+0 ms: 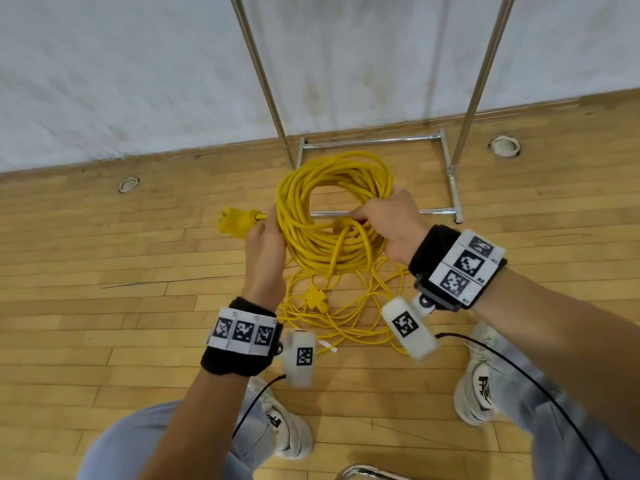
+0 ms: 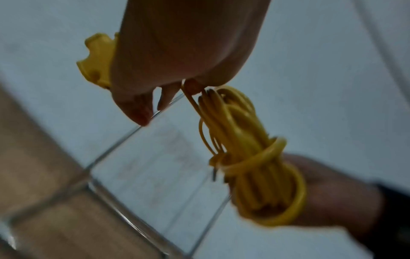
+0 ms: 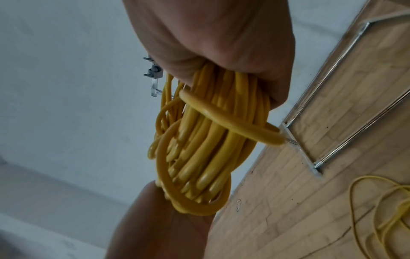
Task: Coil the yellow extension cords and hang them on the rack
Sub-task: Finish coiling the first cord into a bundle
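A thick coil of yellow extension cord (image 1: 329, 202) (image 3: 210, 140) (image 2: 250, 157) hangs between both hands above the floor. My right hand (image 1: 391, 223) (image 3: 221, 43) grips the coil's right side, fingers wrapped round the bundle. My left hand (image 1: 265, 244) (image 2: 177, 52) holds the coil's left side near the cord's end; the yellow socket end (image 1: 235, 221) (image 2: 97, 59) sticks out to its left. A second yellow cord (image 1: 346, 317) (image 3: 381, 210) lies loose and tangled on the floor below, with a yellow multi-outlet head (image 1: 317, 298). The metal rack (image 1: 377, 147) stands just behind the coil.
The rack's base rails (image 1: 450, 188) (image 3: 310, 98) rest on the wooden floor by a white wall (image 1: 138, 81). My two shoes (image 1: 291, 431) stand close behind the loose cord. Round floor fittings (image 1: 505, 145) sit near the wall. Black wrist-camera cables (image 1: 519, 368) trail from my arms.
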Demonstrator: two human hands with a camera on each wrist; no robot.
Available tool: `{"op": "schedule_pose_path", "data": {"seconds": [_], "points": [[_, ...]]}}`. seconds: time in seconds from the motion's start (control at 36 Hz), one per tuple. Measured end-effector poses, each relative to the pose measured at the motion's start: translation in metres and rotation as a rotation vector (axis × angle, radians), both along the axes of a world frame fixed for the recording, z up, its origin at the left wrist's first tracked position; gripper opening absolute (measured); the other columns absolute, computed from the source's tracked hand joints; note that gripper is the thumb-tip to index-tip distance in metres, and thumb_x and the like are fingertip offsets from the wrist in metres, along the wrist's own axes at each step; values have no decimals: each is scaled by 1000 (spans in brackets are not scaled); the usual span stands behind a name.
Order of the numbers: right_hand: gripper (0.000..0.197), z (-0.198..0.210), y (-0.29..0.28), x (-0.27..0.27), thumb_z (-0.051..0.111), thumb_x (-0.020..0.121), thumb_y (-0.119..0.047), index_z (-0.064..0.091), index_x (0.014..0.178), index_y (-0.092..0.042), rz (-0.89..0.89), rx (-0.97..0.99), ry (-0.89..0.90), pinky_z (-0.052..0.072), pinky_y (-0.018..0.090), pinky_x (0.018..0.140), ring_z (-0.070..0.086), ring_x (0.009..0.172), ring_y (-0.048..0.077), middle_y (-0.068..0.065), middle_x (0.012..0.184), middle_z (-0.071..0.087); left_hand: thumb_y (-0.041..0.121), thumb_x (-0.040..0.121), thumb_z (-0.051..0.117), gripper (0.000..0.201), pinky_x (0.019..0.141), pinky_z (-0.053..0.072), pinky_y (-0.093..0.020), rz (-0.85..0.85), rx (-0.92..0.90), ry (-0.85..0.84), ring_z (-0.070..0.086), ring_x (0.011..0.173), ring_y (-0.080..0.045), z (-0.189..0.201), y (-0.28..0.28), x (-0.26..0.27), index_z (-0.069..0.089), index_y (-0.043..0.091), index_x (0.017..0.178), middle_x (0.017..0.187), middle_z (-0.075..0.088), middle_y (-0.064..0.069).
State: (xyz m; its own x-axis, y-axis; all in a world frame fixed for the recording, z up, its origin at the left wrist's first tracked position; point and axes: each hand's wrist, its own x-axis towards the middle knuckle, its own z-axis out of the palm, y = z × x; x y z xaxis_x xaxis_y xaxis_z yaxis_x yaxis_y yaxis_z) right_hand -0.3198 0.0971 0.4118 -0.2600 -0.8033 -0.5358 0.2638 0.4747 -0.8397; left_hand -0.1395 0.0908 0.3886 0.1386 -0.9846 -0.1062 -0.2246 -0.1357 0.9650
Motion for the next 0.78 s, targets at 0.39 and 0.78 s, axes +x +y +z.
{"op": "schedule_pose_path", "data": {"seconds": [0.39, 0.78], "points": [[36, -5, -10, -7, 76, 81, 5, 67, 116, 5, -87, 63, -79, 57, 64, 87, 74, 93, 41, 25, 100, 75, 31, 111, 34, 44, 87, 59, -40, 163, -396, -34, 71, 102, -17, 21, -5, 36, 51, 6, 144, 112, 76, 0], [44, -26, -13, 1, 85, 75, -1, 68, 115, -6, -97, 39, 6, 58, 61, 88, 72, 98, 37, 17, 107, 74, 17, 112, 30, 35, 72, 53, -32, 52, -544, -58, 61, 68, -19, 32, -6, 40, 58, -3, 121, 73, 51, -2]]}}
